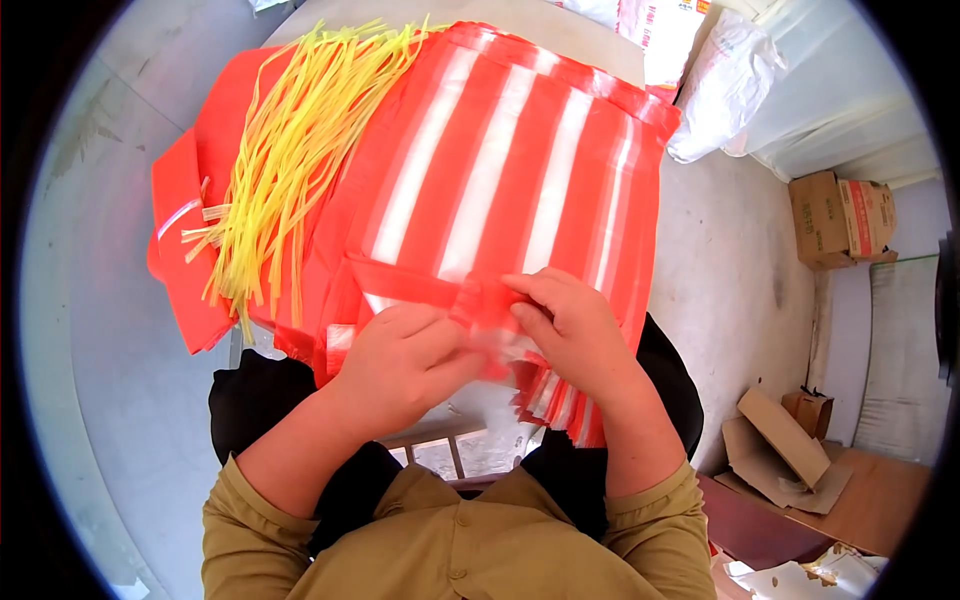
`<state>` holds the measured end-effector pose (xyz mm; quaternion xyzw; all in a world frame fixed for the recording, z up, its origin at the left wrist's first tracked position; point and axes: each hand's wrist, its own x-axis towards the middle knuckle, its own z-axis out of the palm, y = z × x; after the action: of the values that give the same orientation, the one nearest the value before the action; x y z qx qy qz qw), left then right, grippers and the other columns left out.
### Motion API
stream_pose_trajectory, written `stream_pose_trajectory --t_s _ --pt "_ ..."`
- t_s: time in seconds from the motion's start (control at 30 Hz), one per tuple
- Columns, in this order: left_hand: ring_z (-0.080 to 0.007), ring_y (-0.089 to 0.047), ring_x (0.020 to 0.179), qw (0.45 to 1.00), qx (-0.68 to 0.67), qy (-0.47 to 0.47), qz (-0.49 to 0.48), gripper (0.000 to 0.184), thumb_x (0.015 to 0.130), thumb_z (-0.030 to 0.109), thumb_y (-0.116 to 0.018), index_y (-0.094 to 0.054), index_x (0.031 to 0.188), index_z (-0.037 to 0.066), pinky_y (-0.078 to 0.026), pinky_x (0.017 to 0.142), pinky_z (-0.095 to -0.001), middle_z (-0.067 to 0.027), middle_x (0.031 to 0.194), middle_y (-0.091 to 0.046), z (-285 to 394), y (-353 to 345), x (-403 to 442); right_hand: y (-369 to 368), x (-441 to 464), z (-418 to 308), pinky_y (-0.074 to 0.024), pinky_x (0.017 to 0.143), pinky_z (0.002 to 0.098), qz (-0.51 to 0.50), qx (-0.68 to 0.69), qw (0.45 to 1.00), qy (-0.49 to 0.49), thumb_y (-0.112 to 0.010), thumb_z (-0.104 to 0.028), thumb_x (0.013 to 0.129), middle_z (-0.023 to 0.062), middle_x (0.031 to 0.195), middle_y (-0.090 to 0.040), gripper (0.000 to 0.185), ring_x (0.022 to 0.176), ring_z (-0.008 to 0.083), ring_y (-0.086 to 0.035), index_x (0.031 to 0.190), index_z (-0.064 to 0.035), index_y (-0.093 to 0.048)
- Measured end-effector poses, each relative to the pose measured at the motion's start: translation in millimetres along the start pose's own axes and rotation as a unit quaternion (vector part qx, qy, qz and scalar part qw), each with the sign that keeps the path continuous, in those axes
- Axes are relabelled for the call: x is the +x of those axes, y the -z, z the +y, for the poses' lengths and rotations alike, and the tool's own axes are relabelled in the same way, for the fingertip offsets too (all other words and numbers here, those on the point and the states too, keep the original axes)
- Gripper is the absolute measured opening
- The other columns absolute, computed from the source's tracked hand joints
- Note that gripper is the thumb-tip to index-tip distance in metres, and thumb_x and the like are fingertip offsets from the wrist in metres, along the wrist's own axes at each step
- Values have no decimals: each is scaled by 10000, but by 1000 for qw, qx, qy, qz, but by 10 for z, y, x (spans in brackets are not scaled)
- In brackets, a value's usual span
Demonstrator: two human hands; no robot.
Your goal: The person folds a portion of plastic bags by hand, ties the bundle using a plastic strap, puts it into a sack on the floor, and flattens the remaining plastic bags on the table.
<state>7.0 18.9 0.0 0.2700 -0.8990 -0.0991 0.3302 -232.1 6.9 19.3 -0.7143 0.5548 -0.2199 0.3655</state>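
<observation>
Left of the bundle of yellow strips (310,150), and partly under it, lies folded red plastic (180,180). The yellow strips themselves run lengthwise from near to far, their far ends leaning right and their loose near ends hanging down.

Nearer the wearer than the yellow strips, and to their right, the left hand (400,355) has its fingers curled in on the near part of the striped sheets (510,165). These red-and-white sheets lie directly right of the yellow strips, on a pale table (595,45). Their long axis follows the stripes, away from the wearer and tilted slightly right; the banded far edge slants, its right end nearer.

Further right of the yellow strips, the right hand (570,325) pinches the same plastic between thumb and forefinger. The two hands are close but apart, blurred red film between them. Well right of the yellow strips are a white sack (725,85), an opened carton (775,450) and a cardboard box (825,220).
</observation>
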Motion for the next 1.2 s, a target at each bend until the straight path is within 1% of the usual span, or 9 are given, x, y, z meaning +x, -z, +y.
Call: stream_pose_trajectory --t_s 0.17,0.27,0.33,0.57,0.73,0.83,0.93,1.03,1.2 --pt "-197 -539 710 1000 24 -2 14 259 676 118 -765 -756 934 97 -414 572 -345 -4 805 -537 13 -16 18 -20 -10 -31 -558 819 372 22 -71 997 32 -691 -106 959 141 1042 -700 288 937 312 -691 1230 -14 -719" --pt "-216 -576 752 1000 2 13 7 248 682 99 -771 -748 928 87 -445 600 -351 -22 843 -580 -6 -29 9 -35 -23 -37 -569 797 386 39 -81 994 54 -700 -145 955 113 1047 -704 273 928 307 -701 1207 -46 -732" --pt "-249 -616 818 999 7 18 37 228 688 74 -773 -735 913 73 -491 652 -370 -51 913 -634 -4 -65 38 -74 -29 1 -579 748 401 65 -87 991 82 -713 -195 951 69 1026 -697 247 884 294 -705 1175 -94 -744" --pt "-356 -688 1018 997 -24 49 52 233 709 2 -755 -676 927 32 -573 842 -463 -137 1120 -723 -42 -142 168 -106 -44 25 -589 746 403 60 -88 991 83 -703 -179 956 72 1071 -711 213 887 296 -715 1147 -99 -756" --pt "-353 -680 982 992 -61 113 9 192 770 3 -746 -654 938 10 -563 820 -452 -140 1055 -715 -74 -215 222 -95 -39 42 -586 738 407 78 -49 993 78 -701 -138 945 86 1085 -716 178 883 308 -714 1106 -85 -756" --pt "-341 -669 942 987 -85 139 5 168 794 8 -744 -649 932 8 -551 791 -442 -126 1001 -703 -145 -256 219 -16 -61 33 -582 733 405 96 -25 981 168 -740 -103 884 87 1092 -715 163 853 295 -710 1045 -78 -735" --pt "-336 -657 905 984 -82 155 7 155 800 13 -743 -649 924 16 -538 775 -438 -116 954 -690 -169 -259 234 1 -108 45 -573 750 387 33 -80 961 262 -790 -112 814 65 1060 -699 173 865 272 -689 952 -85 -690" --pt "-340 -647 882 982 -77 175 2 142 806 16 -740 -649 915 25 -529 769 -439 -116 919 -677 -166 -263 254 -72 -77 6 -557 782 373 26 -144 940 310 -826 -144 746 62 1042 -662 249 921 268 -655 911 -85 -649" --pt "-349 -640 868 981 -66 183 -2 118 828 23 -731 -652 916 27 -525 764 -448 -122 904 -669 -192 -303 262 -207 -51 68 -540 819 386 54 -207 933 290 -741 -109 737 87 1052 -617 241 969 279 -620 933 -44 -618"
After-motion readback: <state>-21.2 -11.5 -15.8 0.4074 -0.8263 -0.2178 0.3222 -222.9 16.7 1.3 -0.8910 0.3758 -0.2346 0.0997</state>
